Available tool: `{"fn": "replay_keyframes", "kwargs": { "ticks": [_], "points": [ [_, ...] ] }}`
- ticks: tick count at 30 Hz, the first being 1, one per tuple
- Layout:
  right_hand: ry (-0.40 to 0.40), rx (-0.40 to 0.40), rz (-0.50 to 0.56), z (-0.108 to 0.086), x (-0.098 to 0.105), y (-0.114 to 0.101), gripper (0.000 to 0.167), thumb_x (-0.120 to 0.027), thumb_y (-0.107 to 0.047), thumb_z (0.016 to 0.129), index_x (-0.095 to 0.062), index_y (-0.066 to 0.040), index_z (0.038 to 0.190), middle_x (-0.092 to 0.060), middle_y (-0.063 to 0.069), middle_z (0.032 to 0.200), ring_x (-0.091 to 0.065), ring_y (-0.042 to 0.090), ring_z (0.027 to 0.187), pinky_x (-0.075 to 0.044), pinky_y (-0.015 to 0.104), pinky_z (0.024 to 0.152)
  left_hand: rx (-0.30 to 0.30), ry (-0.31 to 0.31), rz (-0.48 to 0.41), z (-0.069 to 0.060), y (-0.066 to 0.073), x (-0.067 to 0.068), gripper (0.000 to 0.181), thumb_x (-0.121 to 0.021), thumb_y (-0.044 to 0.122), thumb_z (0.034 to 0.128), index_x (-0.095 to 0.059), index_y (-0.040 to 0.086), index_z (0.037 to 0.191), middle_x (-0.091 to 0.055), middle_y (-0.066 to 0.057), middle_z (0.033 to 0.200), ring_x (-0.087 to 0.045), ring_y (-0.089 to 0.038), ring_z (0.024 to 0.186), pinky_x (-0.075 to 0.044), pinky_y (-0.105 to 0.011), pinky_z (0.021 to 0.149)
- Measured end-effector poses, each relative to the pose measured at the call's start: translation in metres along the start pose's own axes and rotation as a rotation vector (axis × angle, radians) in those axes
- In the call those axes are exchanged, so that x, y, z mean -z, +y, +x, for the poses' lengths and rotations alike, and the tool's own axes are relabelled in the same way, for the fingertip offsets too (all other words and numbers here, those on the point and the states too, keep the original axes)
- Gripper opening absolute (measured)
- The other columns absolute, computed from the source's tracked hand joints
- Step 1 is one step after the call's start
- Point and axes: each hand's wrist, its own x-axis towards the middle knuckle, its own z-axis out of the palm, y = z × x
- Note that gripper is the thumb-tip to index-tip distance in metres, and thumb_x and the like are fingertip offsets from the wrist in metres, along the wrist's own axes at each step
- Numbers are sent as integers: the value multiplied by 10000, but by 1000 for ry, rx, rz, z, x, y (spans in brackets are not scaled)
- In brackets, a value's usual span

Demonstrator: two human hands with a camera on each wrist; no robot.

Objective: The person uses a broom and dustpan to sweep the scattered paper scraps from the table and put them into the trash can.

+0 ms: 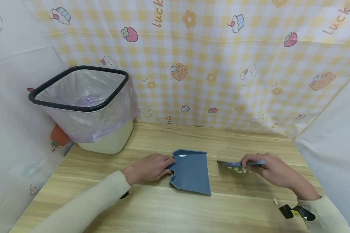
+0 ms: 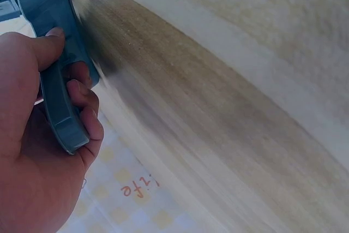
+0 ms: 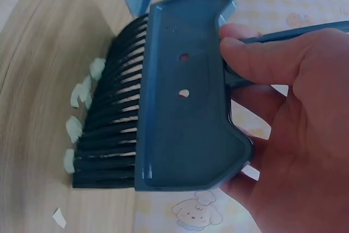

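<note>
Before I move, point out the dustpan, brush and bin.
Dustpan [image 1: 192,171]: head view, middle of the flat pan.
Brush [image 3: 166,110]: right wrist view, middle of its blue head.
Bin [image 1: 110,140]: head view, cream lower wall.

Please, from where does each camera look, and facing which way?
Head: worn on the head, facing forward and down at dustpan and brush; left hand, right hand, sleeves show.
Left wrist: worn there, facing the dustpan's handle and the tabletop; left hand shows.
Right wrist: worn there, facing the brush and pale scraps; right hand shows.
Shared: head and right wrist both show brush and scraps.
</note>
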Motion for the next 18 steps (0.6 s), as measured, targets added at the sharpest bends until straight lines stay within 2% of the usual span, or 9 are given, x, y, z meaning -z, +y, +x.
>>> {"fn": "replay_keyframes", "kwargs": {
  "ticks": [6,9,14,18],
  "points": [
    [-61,74,82,-3,0,-8,455,-709,99,1007,-698,-328,1163,-787,-72,1126,-661,15,846,-550,272,643,-3,-1,13,0,0,2,360,-618,217,1150,-656,-44,1395,-724,-140,1229,-742,-243,1068,-616,-377,955],
    [-62,85,78,-4,2,-12,460,-714,92,1007,-696,-332,1184,-791,-49,1162,-683,29,880,-550,272,646,4,-5,11,0,0,2,362,-621,218,1149,-655,-43,1397,-723,-143,1239,-742,-251,1079,-614,-384,962],
    [63,65,-85,-8,4,-17,521,-780,93,948,-694,-365,1181,-763,-157,1094,-641,-16,832,-503,263,626,15,-18,8,0,1,3,372,-618,223,1150,-651,-42,1411,-722,-150,1261,-741,-259,1103,-612,-391,974],
    [165,16,-246,-11,5,-17,447,-814,57,922,-691,-302,1159,-688,-215,913,-500,-69,668,-412,247,565,14,-15,10,1,0,2,371,-621,221,1148,-651,-41,1410,-722,-144,1246,-742,-251,1086,-616,-385,961]
  ]
}}
